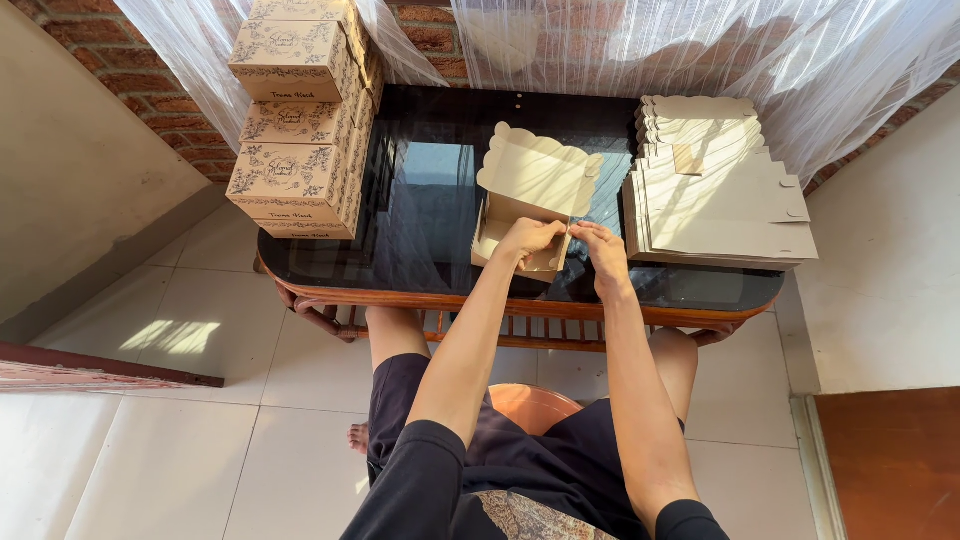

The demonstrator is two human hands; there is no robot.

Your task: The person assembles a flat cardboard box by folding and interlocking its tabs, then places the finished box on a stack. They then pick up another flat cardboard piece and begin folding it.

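**Q:** What does the head view show?

**A:** Brick wall and sheer curtains back a dark glass tabletop (420, 190) at frame centre. On it sits a half-folded cardboard box (530, 195), scalloped lid standing open.

**Q:** And the hands?

**A:** Both pinch the box's near wall: the left hand (528, 238) curled on the front edge, the right hand (603, 248) gripping its right corner.

**Q:** How would it handle?

**A:** Likely light, thin card that creases easily; best held at the folded edges.

**Q:** Anything else?

**A:** Finished printed boxes (298, 130) stacked upper left; flat blanks (715, 190) piled at right.
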